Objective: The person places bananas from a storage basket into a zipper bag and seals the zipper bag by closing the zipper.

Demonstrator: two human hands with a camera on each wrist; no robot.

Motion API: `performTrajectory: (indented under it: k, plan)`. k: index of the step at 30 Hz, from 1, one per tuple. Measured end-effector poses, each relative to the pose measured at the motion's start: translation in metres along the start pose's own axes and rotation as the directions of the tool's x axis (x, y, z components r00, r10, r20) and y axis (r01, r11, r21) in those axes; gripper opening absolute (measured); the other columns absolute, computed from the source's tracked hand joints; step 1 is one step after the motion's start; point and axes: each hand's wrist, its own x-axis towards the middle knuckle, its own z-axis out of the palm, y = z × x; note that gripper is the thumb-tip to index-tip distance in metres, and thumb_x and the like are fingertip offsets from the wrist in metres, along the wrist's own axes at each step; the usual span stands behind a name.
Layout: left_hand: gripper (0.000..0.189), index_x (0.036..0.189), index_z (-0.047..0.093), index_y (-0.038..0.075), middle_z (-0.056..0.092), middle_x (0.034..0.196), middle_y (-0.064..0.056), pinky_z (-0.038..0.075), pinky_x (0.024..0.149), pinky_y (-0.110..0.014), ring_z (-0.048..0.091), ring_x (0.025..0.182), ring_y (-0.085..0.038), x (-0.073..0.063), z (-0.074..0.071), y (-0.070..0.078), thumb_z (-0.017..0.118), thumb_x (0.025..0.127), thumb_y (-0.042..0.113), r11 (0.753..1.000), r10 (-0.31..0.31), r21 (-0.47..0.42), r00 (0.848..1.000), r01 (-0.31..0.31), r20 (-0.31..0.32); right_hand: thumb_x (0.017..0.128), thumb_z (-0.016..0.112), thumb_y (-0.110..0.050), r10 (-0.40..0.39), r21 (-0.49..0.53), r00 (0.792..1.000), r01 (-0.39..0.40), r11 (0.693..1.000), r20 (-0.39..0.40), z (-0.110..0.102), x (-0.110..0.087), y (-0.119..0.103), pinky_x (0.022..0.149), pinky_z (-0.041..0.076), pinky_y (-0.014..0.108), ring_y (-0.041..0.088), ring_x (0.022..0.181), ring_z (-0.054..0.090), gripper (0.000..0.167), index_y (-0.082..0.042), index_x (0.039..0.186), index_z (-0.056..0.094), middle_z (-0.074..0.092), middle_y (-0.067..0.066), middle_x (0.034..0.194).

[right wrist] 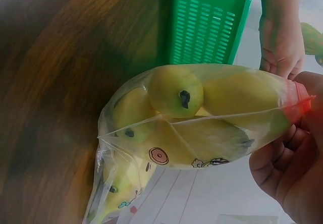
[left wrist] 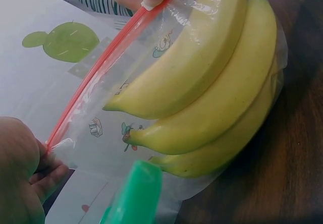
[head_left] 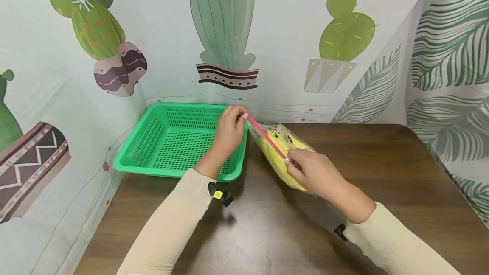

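A clear zip bag (head_left: 263, 147) with a red zip strip (left wrist: 96, 75) and small printed pictures holds several yellow bananas (left wrist: 212, 93). It stands tilted over the table, just right of the green basket (head_left: 179, 173). At the far end of the strip, my left hand (head_left: 230, 128) pinches the bag's corner, beside the basket's right rim. My right hand (head_left: 315, 171) grips the strip farther along, thumb at a small white piece on it. In the right wrist view, dark banana tips (right wrist: 184, 99) show through the plastic.
The green basket, with slotted walls, sits at the table's back left with nothing in it. Brown wooden table (head_left: 374, 156) extends to the right and front. A cloth backdrop (head_left: 282, 33) printed with cacti and leaves hangs close behind the table's back edge.
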Motion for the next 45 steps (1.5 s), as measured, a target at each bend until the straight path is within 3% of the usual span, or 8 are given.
performTrajectory:
  k: [24, 34, 45]
  plan:
    - [0.016, 0.108, 0.063, 0.002, 0.061, 0.106, -0.015, 0.053, 0.088, -0.041, 0.059, 0.097, -0.029, 0.001, -0.001, 0.001, 0.053, 0.105, 0.013, 1.0, -0.008, 0.001, 1.0, 0.008, -0.004, 0.091, 0.06, -0.015, -0.02, -0.041, 1.0, 0.02, 0.999, -0.011, -0.005, -0.008, 0.004, 0.053, 0.031, 0.023, 0.008, 0.059, 0.037, 0.016, -0.018, 0.078, 0.052, 0.041, -0.007, 0.065]
    - [0.015, 0.107, 0.063, 0.002, 0.062, 0.109, -0.014, 0.054, 0.091, -0.04, 0.06, 0.101, -0.028, 0.001, 0.0, -0.002, 0.053, 0.105, 0.014, 0.999, -0.033, -0.017, 0.999, 0.033, 0.005, 0.088, 0.06, -0.012, -0.05, -0.046, 0.998, 0.047, 0.998, -0.047, -0.007, -0.01, 0.007, 0.052, 0.03, 0.022, 0.007, 0.059, 0.036, 0.017, -0.019, 0.075, 0.05, 0.038, -0.009, 0.064]
    - [0.015, 0.107, 0.062, 0.008, 0.062, 0.114, -0.008, 0.054, 0.095, -0.042, 0.062, 0.111, -0.024, 0.001, -0.007, -0.001, 0.054, 0.105, 0.021, 0.99, -0.099, -0.099, 0.993, 0.105, 0.062, 0.088, 0.06, -0.012, -0.047, -0.048, 0.997, 0.045, 0.998, -0.053, -0.018, -0.009, 0.013, 0.054, 0.033, 0.023, 0.007, 0.06, 0.038, 0.015, -0.02, 0.077, 0.053, 0.04, -0.009, 0.065]
